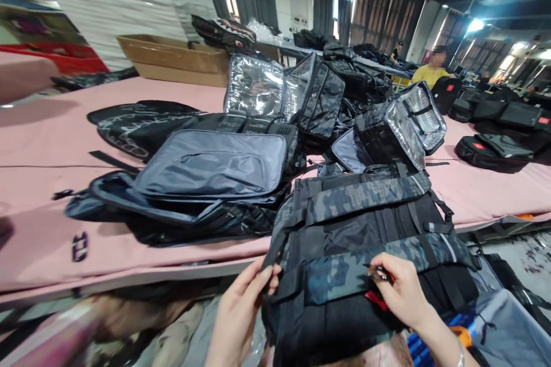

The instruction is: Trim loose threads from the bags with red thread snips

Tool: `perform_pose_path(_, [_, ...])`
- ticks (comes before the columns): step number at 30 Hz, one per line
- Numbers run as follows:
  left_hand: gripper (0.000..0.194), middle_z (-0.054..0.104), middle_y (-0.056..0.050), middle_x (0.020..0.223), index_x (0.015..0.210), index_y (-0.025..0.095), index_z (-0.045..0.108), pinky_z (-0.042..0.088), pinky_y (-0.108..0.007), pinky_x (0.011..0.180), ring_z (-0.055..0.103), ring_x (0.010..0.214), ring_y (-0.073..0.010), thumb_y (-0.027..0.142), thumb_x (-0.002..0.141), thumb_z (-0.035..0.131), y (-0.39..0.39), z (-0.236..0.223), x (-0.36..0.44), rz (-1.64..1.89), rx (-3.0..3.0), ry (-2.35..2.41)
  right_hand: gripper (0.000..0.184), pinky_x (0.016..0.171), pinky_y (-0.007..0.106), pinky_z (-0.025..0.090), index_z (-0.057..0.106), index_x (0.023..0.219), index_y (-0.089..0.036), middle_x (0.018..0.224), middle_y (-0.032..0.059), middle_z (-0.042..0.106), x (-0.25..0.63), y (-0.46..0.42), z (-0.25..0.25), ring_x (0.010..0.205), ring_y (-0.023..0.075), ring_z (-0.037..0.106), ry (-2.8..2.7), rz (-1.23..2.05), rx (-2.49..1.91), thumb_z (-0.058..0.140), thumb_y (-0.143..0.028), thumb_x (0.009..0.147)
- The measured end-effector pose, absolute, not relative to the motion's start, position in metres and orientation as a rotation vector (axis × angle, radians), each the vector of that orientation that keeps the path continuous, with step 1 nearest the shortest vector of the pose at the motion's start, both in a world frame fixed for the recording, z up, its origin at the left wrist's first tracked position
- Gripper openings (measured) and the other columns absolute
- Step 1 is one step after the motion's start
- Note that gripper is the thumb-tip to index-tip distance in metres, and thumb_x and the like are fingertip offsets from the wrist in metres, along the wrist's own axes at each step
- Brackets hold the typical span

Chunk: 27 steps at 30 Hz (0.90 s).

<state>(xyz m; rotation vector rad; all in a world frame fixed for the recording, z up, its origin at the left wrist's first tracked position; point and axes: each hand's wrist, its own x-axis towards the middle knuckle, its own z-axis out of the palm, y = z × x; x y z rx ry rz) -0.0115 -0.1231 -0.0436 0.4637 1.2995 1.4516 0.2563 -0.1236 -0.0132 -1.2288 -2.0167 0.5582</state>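
Observation:
A black backpack with dark camouflage shoulder straps point(365, 200) lies strap side up at the table's front edge, partly over my lap. At its left edge, my left hand point(247, 292) pinches the black fabric between thumb and fingers. My right hand point(398, 287) is closed around a small pair of snips point(379, 274) with dark and red parts, its tip just over the lower strap. Fingers hide most of the tool. Left of the backpack lies an unzipped bag with grey lining point(215, 163).
Silver-lined bags point(258, 89) stand open behind, on the pink table point(38, 206). A cardboard box point(172, 60) is at the back left. Black bags point(493, 152) lie at right, near a person in yellow point(430, 71). A small dark buckle-like piece point(80, 246) lies at left.

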Motion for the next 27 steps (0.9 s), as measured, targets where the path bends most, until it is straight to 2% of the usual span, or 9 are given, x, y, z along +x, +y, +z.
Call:
perform_pose_path(2, [0.044,0.068,-0.004,0.071,0.082,0.015,0.071,0.044,-0.018,0.050,0.053,0.056,-0.0097,0.039,0.047,0.081,-0.112,-0.039,-0.014,1.448,0.558,1.356,0.013,0.059,0.022,0.036,0.055,0.075,-0.018,0.067,0.0007,0.059,0.256,-0.127,-0.015,0.062,0.0125,0.054,-2.011,0.553,-1.246,0.044,-0.012,0.078])
perform_pose_path(5, [0.046,0.066,-0.003,0.068,0.080,0.013,0.071,0.043,-0.016,0.049,0.051,0.056,-0.0084,0.035,0.042,0.083,-0.102,-0.028,-0.012,1.411,0.559,1.344,0.013,0.058,0.022,0.035,0.058,0.072,-0.017,0.065,-0.0003,0.059,0.244,-0.126,-0.012,0.060,0.0120,0.054,-1.952,0.690,-1.250,0.047,-0.015,0.078])
perform_pose_path(10, [0.050,0.063,0.000,0.067,0.086,0.013,0.071,0.044,-0.013,0.053,0.051,0.056,-0.0051,0.025,0.040,0.085,-0.109,-0.020,0.012,1.311,0.341,1.066,0.029,0.056,0.023,0.038,0.062,0.067,-0.017,0.057,-0.0014,0.057,0.195,-0.100,-0.006,0.056,0.0120,0.052,-1.602,1.181,-1.281,0.051,-0.040,0.081])
perform_pose_path(13, [0.048,0.063,0.001,0.066,0.083,0.015,0.071,0.045,-0.012,0.054,0.052,0.055,-0.0046,0.024,0.039,0.086,-0.118,-0.028,0.024,1.356,0.261,1.023,0.032,0.056,0.024,0.040,0.060,0.061,-0.016,0.053,-0.0025,0.053,0.159,-0.080,-0.010,0.054,0.0116,0.050,-1.426,1.511,-1.116,0.058,-0.046,0.072])
perform_pose_path(16, [0.043,0.066,-0.001,0.068,0.081,0.015,0.070,0.047,-0.015,0.056,0.055,0.057,-0.0069,0.031,0.043,0.084,-0.123,-0.040,0.025,1.350,0.350,1.107,0.033,0.049,0.023,0.038,0.052,0.059,-0.017,0.048,-0.0055,0.047,0.133,-0.069,-0.021,0.045,0.0091,0.044,-1.130,1.796,-1.043,0.069,-0.045,0.056])
perform_pose_path(18, [0.041,0.068,-0.004,0.070,0.082,0.015,0.070,0.050,-0.023,0.062,0.059,0.062,-0.0127,0.039,0.050,0.079,-0.123,-0.046,0.020,1.321,0.525,1.250,0.031,0.049,0.022,0.036,0.051,0.060,-0.017,0.049,-0.0064,0.047,0.123,-0.066,-0.030,0.045,0.0079,0.042,-0.985,1.743,-1.087,0.072,-0.037,0.049])
perform_pose_path(21, [0.037,0.070,-0.007,0.087,0.088,0.017,0.070,0.049,-0.036,0.080,0.063,0.083,-0.0225,0.045,0.064,0.068,-0.120,-0.047,0.008,1.381,1.028,1.644,0.020,0.052,0.021,0.036,0.053,0.060,-0.016,0.054,-0.0052,0.050,0.118,-0.065,-0.041,0.051,0.0083,0.043,-0.984,1.514,-1.155,0.067,-0.028,0.052])
perform_pose_path(24, [0.026,0.069,-0.006,0.097,0.094,0.020,0.068,0.045,-0.034,0.088,0.062,0.091,-0.0204,0.037,0.078,0.057,-0.113,-0.041,-0.002,1.466,1.713,1.897,0.012,0.055,0.022,0.039,0.057,0.062,-0.017,0.056,-0.0037,0.054,0.117,-0.067,-0.048,0.054,0.0107,0.047,-1.124,1.353,-1.233,0.063,-0.027,0.058])
perform_pose_path(27, [0.021,0.071,-0.005,0.089,0.091,0.018,0.067,0.047,-0.027,0.081,0.065,0.081,-0.0161,0.028,0.084,0.051,-0.104,-0.036,-0.009,1.377,2.269,1.843,0.011,0.058,0.024,0.041,0.059,0.065,-0.018,0.060,-0.0024,0.059,0.117,-0.069,-0.050,0.057,0.0131,0.053,-1.228,1.278,-1.298,0.061,-0.028,0.061])
